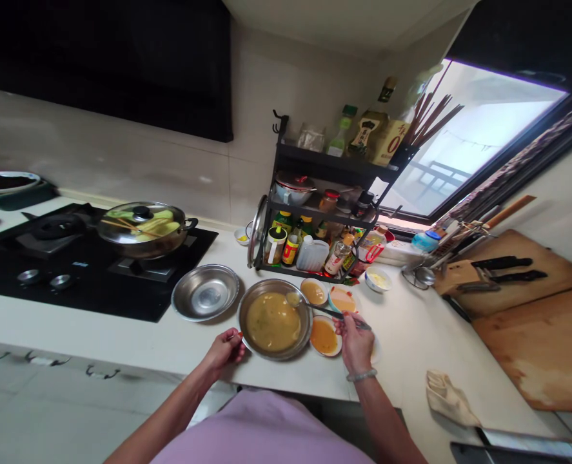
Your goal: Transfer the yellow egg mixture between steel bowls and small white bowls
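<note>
A round metal bowl [266, 285] of yellowish-brown liquid stands on the counter before me. The fingers of my left hand [227, 348] are curled on its near left rim. My right hand [356, 340] grips the dark handle of a spoon [324, 310]. The spoon's head is over the liquid at the bowl's upper right; I cannot tell how deep it dips. Between the bowl and my right hand are small bowls: one with orange liquid [322, 353], one with pale brown liquid [315, 280] and a third, partly hidden. A wider metal bowl [206, 296] sits to the left.
A lidded pan [143, 248] with corn-like pieces stands on the black gas hob [97, 299]. Behind the bowls is a black rack [334, 152] of bottles and jars. To the right are a knife block [460, 277], cutting boards [547, 348] and a pale cloth item [447, 396].
</note>
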{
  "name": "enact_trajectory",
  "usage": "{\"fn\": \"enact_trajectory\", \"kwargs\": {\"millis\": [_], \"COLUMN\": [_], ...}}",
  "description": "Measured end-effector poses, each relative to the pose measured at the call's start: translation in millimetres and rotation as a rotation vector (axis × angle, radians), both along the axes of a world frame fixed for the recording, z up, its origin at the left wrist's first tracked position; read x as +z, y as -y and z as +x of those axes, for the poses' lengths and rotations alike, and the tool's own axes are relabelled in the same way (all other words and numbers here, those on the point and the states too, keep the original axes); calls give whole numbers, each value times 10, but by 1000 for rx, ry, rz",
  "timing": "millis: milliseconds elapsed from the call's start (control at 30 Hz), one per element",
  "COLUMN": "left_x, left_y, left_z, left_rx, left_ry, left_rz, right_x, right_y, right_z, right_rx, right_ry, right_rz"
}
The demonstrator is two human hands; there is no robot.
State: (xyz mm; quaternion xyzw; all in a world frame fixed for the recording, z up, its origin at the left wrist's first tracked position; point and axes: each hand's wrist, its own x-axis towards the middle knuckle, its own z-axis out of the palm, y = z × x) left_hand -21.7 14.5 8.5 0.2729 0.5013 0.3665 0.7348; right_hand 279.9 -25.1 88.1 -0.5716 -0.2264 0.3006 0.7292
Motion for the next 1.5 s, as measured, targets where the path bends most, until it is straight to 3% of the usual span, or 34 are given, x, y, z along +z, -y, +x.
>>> {"fn": "enact_trajectory", "kwargs": {"millis": [133, 300, 433, 533, 600, 733, 900, 1033, 1200, 1500], "left_x": [-6, -28, -43, -53, -60, -63, -45, -31, -13, 0], "left_y": [-1, -4, -4, -6, -8, -10, -8, -6, -3, 1], "left_z": [1, 3, 0, -5, -7, -5, 1, 1, -2, -6], "left_rx": [-1, 0, 1, 2, 0, 4, -2, -2, -6, -6], "left_ry": [7, 8, -1, 0, 6, 6, 0, 3, 18, 10], "left_rz": [5, 7, 2, 5, 10, 7, 8, 9, 9, 11], "right_x": [41, -104, -210, -195, -169, -208, -403, -454, -375, -263], "right_y": [-102, -201, -155, -63, 2, 111, 198, 193, 133, 151], "right_z": [217, 365, 342, 241, 132, -145, -448, -558, -523, -380], "right_rx": [-115, -171, -27, 112, 165, 299, 466, 403, 277, 215], "right_ry": [98, 350, 661, 922, 985, 887, 681, 454, 237, 162], "right_rz": [11, -36, -40, 70, 136, 127, 68, -30, -95, -105]}}
